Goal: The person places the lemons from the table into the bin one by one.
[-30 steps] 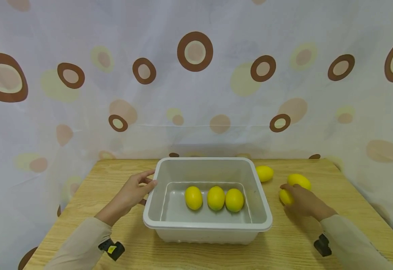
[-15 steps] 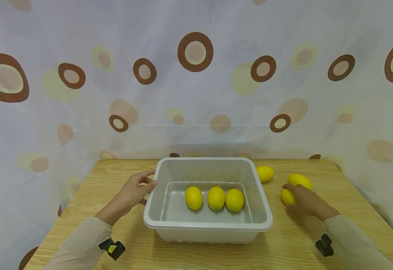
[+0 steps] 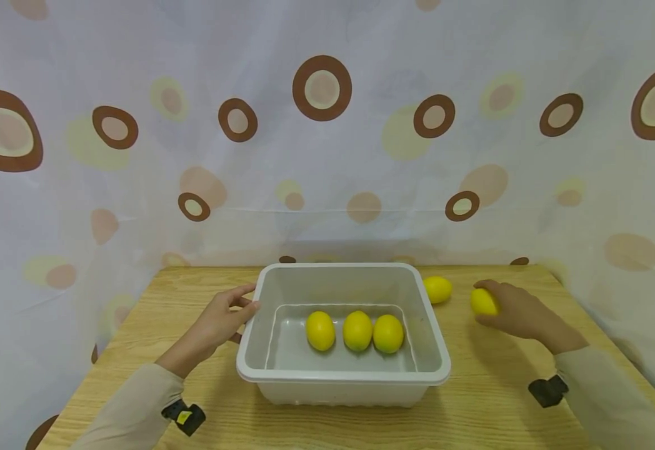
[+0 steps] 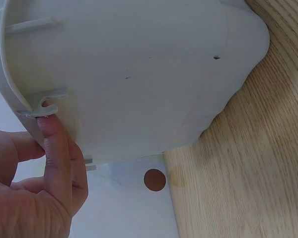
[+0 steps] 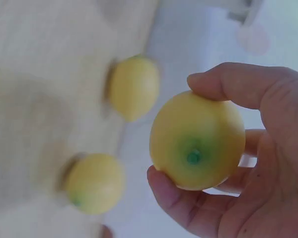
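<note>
Our left hand [image 3: 222,320] pinches the bin [image 3: 343,394] by its left rim [image 3: 245,340], likely steadying it. Our right hand [image 3: 517,311] curls round one lemon [image 3: 483,302], probably against slipping.

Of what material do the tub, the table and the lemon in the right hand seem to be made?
Tub: probably moulded plastic, low sheen; thin ribs suggest it.
Table: likely wood or laminate, satin; grain lines show.
Lemon in the right hand: perhaps plastic or foam, smooth; yellow fading to green around the stub; real fruit remains possible.
</note>
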Tool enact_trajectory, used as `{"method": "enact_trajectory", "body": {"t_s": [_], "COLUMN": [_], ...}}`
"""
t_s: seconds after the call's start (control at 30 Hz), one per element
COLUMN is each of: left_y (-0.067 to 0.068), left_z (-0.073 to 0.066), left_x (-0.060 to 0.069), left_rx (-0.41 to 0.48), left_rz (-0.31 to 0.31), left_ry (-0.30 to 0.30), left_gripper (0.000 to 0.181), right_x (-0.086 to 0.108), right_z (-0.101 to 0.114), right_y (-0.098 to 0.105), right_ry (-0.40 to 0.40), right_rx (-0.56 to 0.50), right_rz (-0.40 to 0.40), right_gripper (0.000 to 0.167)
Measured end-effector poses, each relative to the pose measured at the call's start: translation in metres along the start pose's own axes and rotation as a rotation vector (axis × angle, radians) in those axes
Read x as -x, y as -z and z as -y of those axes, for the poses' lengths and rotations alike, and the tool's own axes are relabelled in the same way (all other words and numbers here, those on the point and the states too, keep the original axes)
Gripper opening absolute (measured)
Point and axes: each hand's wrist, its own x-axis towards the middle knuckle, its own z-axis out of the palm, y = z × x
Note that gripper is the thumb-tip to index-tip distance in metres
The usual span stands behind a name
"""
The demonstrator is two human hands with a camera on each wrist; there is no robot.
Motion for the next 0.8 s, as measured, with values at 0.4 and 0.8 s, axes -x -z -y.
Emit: {"method": "enact_trajectory", "body": {"t_s": [0.4,0.8], "left_y": [0.001,0.000], "left_z": [0.000,0.001], "left_x": [-0.001,0.000], "left_rx": [0.018,0.025], "left_rz": [0.004,0.012], "left_ry": [0.001,-0.005], "left_gripper": [0.052,0.052], "right_x": [-0.013,-0.021], "right_z": [0.062,0.149], "right_y": [0.057,0.085], "right_ry": [0.043,0.155], "right_rx": [0.042,0.049], "right_rz": [-0.092,-0.112], "right_gripper": [0.065,0.058]}}
